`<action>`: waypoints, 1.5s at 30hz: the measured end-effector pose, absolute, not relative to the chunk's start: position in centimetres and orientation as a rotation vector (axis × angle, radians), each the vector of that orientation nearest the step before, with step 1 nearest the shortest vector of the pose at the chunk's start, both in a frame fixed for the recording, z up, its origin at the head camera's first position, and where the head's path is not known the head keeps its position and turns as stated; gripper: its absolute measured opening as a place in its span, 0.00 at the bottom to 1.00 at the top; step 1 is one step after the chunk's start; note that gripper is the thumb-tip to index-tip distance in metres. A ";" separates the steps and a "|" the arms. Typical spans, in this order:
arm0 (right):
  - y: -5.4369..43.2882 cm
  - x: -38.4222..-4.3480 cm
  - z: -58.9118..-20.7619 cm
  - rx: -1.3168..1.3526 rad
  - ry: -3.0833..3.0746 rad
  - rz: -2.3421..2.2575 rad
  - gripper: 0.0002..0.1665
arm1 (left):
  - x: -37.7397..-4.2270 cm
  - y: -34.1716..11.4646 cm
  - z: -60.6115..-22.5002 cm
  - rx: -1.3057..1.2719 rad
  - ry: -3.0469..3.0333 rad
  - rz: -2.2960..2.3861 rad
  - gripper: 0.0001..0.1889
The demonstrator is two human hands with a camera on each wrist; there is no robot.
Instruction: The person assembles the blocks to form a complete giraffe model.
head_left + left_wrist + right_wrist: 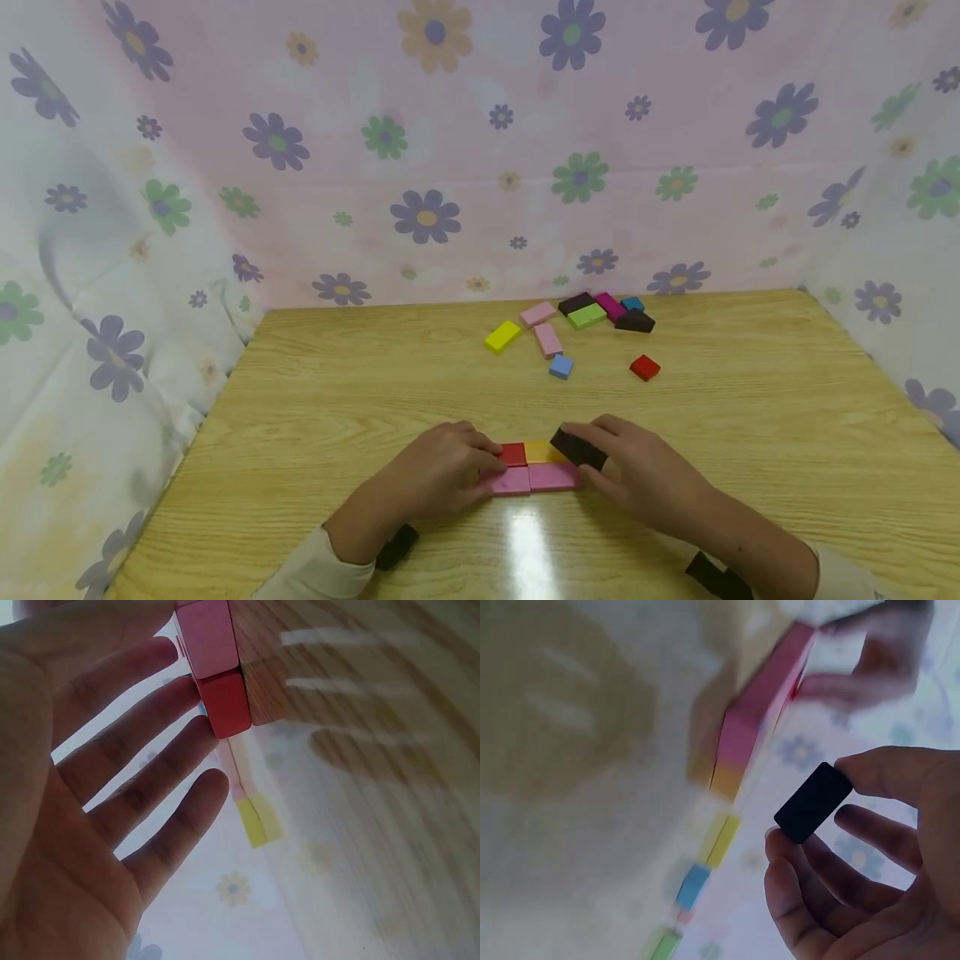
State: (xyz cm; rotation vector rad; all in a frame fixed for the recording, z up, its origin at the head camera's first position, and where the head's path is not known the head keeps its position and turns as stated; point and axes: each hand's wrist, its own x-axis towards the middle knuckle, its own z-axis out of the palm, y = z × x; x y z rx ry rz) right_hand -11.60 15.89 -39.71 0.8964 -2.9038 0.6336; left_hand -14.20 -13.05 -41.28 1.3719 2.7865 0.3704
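Note:
Two pink blocks [553,477] lie end to end on the table, with a red block [514,454] and an orange block [537,451] in a row against their far side. My left hand [438,471] is at the left end of this group, its fairly straight fingers touching the red block and the left pink block [210,637]. Between thumb and fingers my right hand [645,471] pinches a black block [579,447], tilted at the right end of the group. In the right wrist view the black block [814,802] shows its dark rectangular face.
Farther back lie a yellow block [502,337], pink blocks [548,340], a light blue block [561,367], a green block [587,316], black blocks [635,321], a magenta block [611,307], a dark blue block [632,304] and a red block [645,367]. Flowered cloth surrounds the table [337,383].

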 end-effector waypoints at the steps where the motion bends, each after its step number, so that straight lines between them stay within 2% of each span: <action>1: 15.7 -11.1 -39.9 0.940 -2.886 0.638 0.30 | -14.2 -13.1 -41.3 1.371 2.786 0.369 0.12; 8: 14.3 -8.4 -41.5 1.241 -2.690 0.559 0.26 | -14.2 -13.1 -41.3 1.352 2.772 0.372 0.11; 16: 12.4 -7.6 -42.7 1.445 -2.561 0.441 0.17 | -14.3 -13.1 -41.4 1.375 2.784 0.356 0.10; 25: 12.0 -7.6 -42.2 1.665 -2.730 0.476 0.24 | -14.5 -13.1 -41.4 1.368 2.779 0.388 0.09; 28: 12.0 -7.8 -42.2 1.722 -2.709 0.497 0.22 | -14.5 -13.2 -41.5 1.363 2.777 0.397 0.09; 32: 11.8 -8.1 -42.3 1.741 -2.567 0.428 0.19 | -14.5 -13.3 -41.5 1.366 2.784 0.404 0.10; 38: 11.2 -8.3 -42.1 1.698 -2.523 0.252 0.23 | -14.6 -13.3 -41.5 1.371 2.777 0.407 0.11; 45: 10.0 -8.3 -42.1 1.625 -2.568 0.210 0.22 | -14.8 -13.3 -41.6 1.364 2.753 0.414 0.11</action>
